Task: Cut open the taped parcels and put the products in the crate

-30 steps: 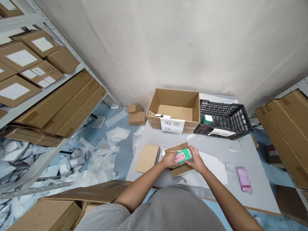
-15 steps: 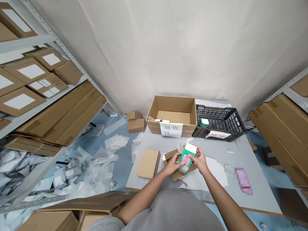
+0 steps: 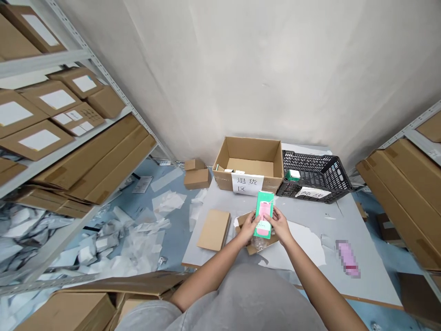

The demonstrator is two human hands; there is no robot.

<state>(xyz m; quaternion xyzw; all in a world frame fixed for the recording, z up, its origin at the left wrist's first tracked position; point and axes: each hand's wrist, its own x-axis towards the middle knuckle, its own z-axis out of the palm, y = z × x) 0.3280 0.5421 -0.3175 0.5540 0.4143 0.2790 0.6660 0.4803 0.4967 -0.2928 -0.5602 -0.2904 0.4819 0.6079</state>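
Observation:
A green box with a pink picture on its face (image 3: 264,211) is held nearly upright over the table, its front turned toward me. My left hand (image 3: 248,228) grips its left edge, thumb on the front. On the right edge my right hand (image 3: 278,225) holds it the same way. Beneath the hands lies an open cardboard box (image 3: 253,249) with clear plastic wrap inside, on white paper (image 3: 306,243). A closed brown box (image 3: 213,230) lies to the left.
Behind stand a large open carton (image 3: 222,182) with a paper sign and a black crate (image 3: 334,188) holding a green-and-white box (image 3: 292,175). A pixelated pink item (image 3: 347,259) lies right on the table (image 3: 372,280). Shelves of cartons flank both sides; wrappers litter the floor.
The green box has turned more upright and its white top end no longer shows. Both hands have shifted to its sides, and more plastic wrap shows beneath.

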